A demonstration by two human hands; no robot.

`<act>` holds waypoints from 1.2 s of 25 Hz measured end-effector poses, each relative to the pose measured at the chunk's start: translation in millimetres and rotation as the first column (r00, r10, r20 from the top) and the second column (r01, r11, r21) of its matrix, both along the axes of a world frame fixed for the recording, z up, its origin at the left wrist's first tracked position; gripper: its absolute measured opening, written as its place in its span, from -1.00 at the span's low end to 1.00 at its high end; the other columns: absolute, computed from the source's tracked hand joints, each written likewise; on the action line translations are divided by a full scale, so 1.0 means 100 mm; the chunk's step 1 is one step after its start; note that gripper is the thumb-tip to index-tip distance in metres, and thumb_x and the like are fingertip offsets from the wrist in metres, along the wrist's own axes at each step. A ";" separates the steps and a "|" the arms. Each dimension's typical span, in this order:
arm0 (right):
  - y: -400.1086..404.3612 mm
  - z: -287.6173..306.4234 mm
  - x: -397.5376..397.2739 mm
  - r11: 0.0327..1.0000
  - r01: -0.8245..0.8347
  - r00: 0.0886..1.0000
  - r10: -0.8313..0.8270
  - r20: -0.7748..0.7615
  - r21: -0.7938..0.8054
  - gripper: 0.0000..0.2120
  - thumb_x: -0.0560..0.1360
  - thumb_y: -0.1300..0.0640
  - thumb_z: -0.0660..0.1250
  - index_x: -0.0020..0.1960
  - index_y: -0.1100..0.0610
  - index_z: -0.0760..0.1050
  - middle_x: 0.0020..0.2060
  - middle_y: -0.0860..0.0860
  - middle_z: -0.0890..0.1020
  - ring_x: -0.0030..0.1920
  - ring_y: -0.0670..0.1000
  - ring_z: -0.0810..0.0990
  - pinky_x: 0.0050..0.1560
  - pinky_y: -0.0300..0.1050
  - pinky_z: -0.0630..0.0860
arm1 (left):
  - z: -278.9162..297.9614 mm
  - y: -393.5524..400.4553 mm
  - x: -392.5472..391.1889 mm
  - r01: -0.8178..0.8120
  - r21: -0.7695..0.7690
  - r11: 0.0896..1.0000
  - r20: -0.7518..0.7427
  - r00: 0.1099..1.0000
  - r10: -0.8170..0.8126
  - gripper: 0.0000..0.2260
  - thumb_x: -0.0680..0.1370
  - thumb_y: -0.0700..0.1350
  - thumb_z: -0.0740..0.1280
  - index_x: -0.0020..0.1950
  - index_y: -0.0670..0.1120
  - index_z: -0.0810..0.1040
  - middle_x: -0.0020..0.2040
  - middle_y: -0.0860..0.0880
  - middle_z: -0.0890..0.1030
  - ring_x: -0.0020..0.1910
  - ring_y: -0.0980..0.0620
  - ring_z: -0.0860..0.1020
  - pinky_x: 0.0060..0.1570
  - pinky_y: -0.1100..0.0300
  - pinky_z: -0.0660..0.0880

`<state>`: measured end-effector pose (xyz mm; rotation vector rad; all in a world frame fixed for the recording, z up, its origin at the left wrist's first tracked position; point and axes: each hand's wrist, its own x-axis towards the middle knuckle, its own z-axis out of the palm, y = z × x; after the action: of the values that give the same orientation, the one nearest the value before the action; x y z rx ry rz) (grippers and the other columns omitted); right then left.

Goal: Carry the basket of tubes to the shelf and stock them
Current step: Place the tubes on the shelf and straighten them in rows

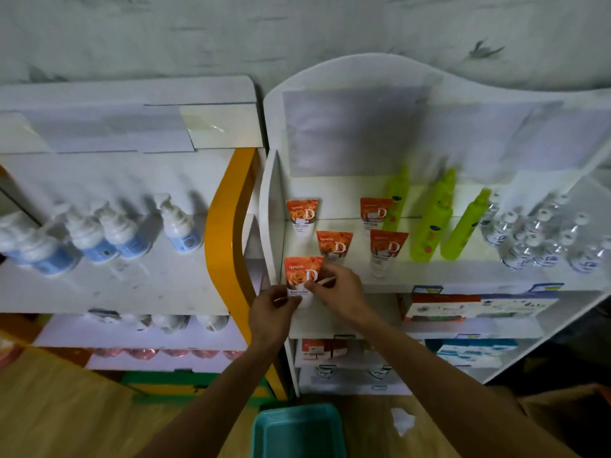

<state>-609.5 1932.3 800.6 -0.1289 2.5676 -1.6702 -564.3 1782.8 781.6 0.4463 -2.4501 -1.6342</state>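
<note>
Several orange and white tubes stand cap-down on the top board of the white shelf [463,279]; the back left one [302,214] is by the shelf's side wall. At the shelf's front left corner, both hands hold another orange tube [302,274] upright. My left hand [272,307] pinches its white lower end from the left. My right hand [337,290] grips it from the right. The teal basket [299,431] sits on the wooden floor below my arms, and what shows of its inside looks empty.
Green spray bottles [429,223] and clear bottles [535,239] fill the right of the same board. Boxed goods line the lower boards. A second shelf unit with an orange edge [224,226] holds white and blue pump bottles [109,233] at left. A crumpled white scrap [401,421] lies on the floor.
</note>
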 end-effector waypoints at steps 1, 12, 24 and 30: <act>-0.04 0.03 -0.01 1.000 0.018 1.000 -0.018 -0.001 -0.002 -0.69 0.49 0.07 0.46 0.22 0.01 0.58 0.13 -0.05 0.68 0.04 -0.16 0.59 0.04 -0.28 0.51 | 0.02 -0.01 -0.04 0.004 -0.010 1.000 -0.008 1.000 -0.004 -0.74 0.51 -0.08 0.46 0.17 -0.11 0.65 0.06 -0.03 0.71 0.05 0.04 0.66 0.10 0.11 0.60; -0.20 0.18 -0.29 0.984 0.120 0.991 -0.111 -0.079 0.128 -0.69 0.51 0.03 0.43 0.23 0.09 0.60 0.12 0.03 0.70 0.09 0.00 0.67 0.15 0.08 0.61 | 0.20 -0.09 -0.50 0.130 0.021 0.991 0.107 0.986 -0.132 -0.72 0.59 0.01 0.33 0.25 -0.07 0.56 0.16 -0.04 0.66 0.12 -0.02 0.63 0.11 0.04 0.58; -0.09 0.09 -0.46 0.990 0.034 0.988 -0.013 0.155 -0.134 -0.66 0.63 0.15 0.24 0.39 0.16 0.47 0.27 0.12 0.61 0.26 0.08 0.60 0.27 0.06 0.56 | 0.14 0.50 -0.70 -0.251 0.021 0.968 0.097 0.964 0.248 -0.70 0.62 0.04 0.28 0.28 -0.08 0.47 0.18 -0.13 0.64 0.17 -0.15 0.60 0.02 0.12 0.43; 0.37 -0.01 -0.37 0.947 0.294 0.956 -0.293 0.029 -0.127 -0.89 0.57 0.12 0.35 -0.10 0.02 0.63 -0.20 0.00 0.72 -0.19 -0.01 0.71 -0.04 0.07 0.68 | -0.10 0.46 -0.79 -0.176 -0.007 0.984 0.090 0.980 0.176 -0.60 0.58 0.01 0.34 0.38 -0.08 0.39 0.30 -0.15 0.58 0.28 -0.21 0.55 0.24 -0.09 0.49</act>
<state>-646.0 1968.8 799.5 0.2685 2.5718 -1.9289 -643.7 1829.3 771.7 0.7302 -2.3933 -1.5763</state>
